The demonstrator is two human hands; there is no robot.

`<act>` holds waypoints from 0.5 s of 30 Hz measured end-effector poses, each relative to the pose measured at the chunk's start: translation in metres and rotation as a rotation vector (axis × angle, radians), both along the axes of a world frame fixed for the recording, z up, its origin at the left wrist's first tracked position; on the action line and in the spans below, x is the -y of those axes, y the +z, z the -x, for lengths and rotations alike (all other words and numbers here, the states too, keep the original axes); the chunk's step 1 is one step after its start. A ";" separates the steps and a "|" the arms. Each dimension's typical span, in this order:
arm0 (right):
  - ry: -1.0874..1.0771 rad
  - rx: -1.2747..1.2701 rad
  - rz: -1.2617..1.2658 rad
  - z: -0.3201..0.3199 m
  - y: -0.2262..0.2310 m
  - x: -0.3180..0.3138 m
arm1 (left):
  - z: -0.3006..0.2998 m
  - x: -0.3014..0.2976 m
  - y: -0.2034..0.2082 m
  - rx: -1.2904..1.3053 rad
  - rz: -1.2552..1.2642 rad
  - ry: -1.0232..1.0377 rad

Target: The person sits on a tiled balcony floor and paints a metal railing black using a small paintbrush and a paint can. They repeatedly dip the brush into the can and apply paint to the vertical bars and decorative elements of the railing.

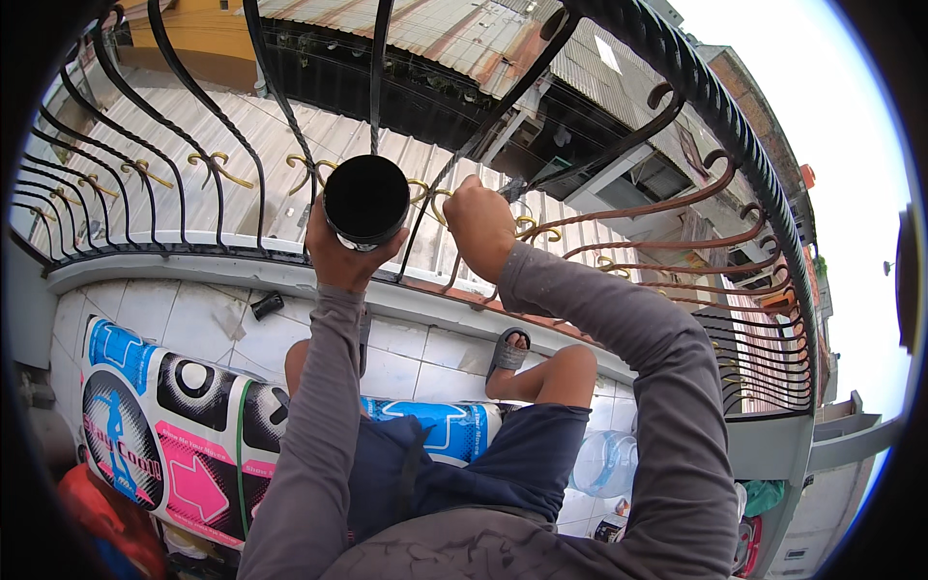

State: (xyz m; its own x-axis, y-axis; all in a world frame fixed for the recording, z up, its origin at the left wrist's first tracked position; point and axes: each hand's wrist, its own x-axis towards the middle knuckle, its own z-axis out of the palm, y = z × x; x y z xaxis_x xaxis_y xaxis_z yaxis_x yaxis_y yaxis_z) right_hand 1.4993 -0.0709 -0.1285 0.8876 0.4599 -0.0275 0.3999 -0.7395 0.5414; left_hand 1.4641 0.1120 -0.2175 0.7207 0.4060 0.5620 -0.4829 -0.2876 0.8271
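Note:
My left hand (338,259) is wrapped round an open can (365,198), black inside, holding it upright close to the railing. To its right, my right hand (479,228) is closed at the lower part of the bars. A small dark tip (514,188) sticks out past its fingers and looks like the end of a paintbrush; the handle is hidden in the fist. The metal railing (259,184) has twisted bars with gold-coloured scrolls. Its bars are black on the left, while several on the right (667,205) are rusty brown.
Behind my legs lies a long rolled mat (193,483) with pink, blue and black patterns. A small black cylinder (267,305) lies on the white tiled floor (396,372). At right is a clear plastic bottle (605,464). Metal roofs (425,39) spread below, beyond the railing.

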 end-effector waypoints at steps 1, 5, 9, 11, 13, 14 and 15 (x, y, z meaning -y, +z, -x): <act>0.005 0.122 0.000 -0.001 0.001 0.001 | 0.001 -0.001 0.000 -0.007 -0.024 0.013; 0.012 -0.162 0.088 0.001 0.006 0.001 | 0.000 -0.002 -0.001 -0.004 0.018 -0.022; 0.022 0.073 -0.080 -0.005 0.015 0.003 | 0.001 -0.002 -0.002 0.017 0.010 -0.020; 0.018 0.155 0.041 -0.009 0.015 0.005 | 0.001 -0.001 -0.002 -0.009 0.006 -0.045; -0.051 -0.037 0.225 -0.006 0.009 0.005 | 0.000 -0.001 -0.002 -0.013 0.004 -0.069; -0.022 -0.050 0.253 -0.003 0.007 0.005 | -0.001 -0.001 -0.002 0.001 0.010 -0.066; -0.029 -0.134 0.087 -0.002 0.005 0.006 | -0.001 -0.001 -0.002 0.003 0.019 -0.064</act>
